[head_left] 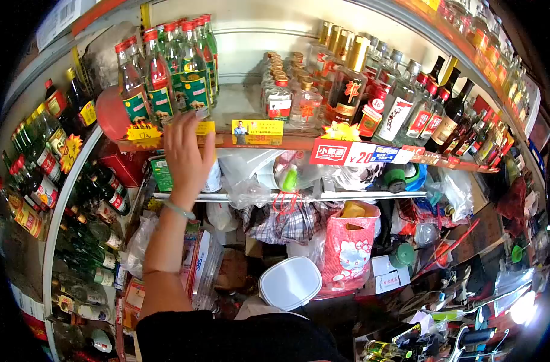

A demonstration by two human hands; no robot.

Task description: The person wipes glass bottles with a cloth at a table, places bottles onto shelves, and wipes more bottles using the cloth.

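My left hand is raised to the front edge of the upper shelf, with a pale green bangle on the wrist. Its fingers are stretched out and the thumb stands apart, so the hand is open. Just beyond the fingertips stands a group of clear bottles with red caps and green labels, among them a front bottle. Whether the fingertips touch a bottle or the shelf edge, I cannot tell. Beside the hand are yellow price tags, one star-shaped tag and one flat tag. My right hand is out of view.
Small bottles and gold-capped bottles line the shelf to the right. Below are a pink Hello Kitty bag, a white lid and plastic bags. A side rack of bottles stands at left.
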